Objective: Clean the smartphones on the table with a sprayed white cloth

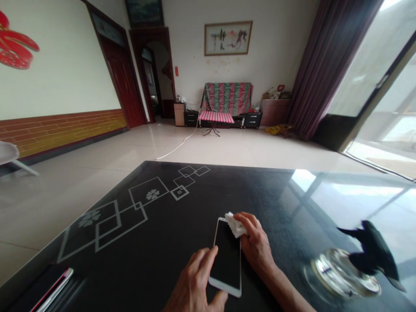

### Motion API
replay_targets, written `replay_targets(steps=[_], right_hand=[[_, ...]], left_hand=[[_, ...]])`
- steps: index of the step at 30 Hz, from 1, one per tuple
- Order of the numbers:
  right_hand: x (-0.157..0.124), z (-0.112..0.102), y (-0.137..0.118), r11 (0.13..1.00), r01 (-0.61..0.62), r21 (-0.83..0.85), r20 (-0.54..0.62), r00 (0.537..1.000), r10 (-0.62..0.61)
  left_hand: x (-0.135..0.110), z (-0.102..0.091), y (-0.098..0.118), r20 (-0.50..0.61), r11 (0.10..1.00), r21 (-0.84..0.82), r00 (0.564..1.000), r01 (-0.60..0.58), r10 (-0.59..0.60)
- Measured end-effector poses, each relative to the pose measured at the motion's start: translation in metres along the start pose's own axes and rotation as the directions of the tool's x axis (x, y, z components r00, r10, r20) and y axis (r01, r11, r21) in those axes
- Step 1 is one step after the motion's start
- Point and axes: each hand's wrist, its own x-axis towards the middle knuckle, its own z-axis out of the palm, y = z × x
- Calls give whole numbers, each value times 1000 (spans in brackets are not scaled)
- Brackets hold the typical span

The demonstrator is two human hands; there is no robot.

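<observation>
Smartphone (227, 259) lies flat on your black glass table (156, 234), screen dark. Your left hand (195, 286) pins its left edge, fingers spread open. Your right hand (255, 242) pinches white wipe (235, 225) against phone's top corner. Glass ashtray (344, 273) sits well right.

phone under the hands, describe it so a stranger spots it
On the black glass table, look at its near edge. The phone lies flat between the left hand and the right hand, which presses a white cloth on its top. Its frame is white, unlike the red-edged phone far left.
</observation>
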Motion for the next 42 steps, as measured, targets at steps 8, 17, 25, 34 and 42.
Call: replay_targets(steps=[8, 17, 25, 34, 42], right_hand=[[2, -12, -14, 995, 98, 28, 208, 973, -101], [3, -12, -18, 987, 153, -48, 244, 960, -137], [9, -17, -24, 974, 197, -113, 333, 931, -150], [0, -23, -50, 981, 187, 41, 427, 885, -187], [-19, -27, -62, 972, 221, 79, 454, 860, -232]], left_hand=[[14, -33, 6, 104, 988, -149, 994, 48, -33], [17, -39, -7, 181, 986, -167, 983, 18, 13], [17, -38, -6, 188, 989, -148, 981, -9, 37], [18, -35, -4, 165, 986, -165, 986, 12, 15], [17, -32, -6, 153, 984, -177, 988, 9, 18]])
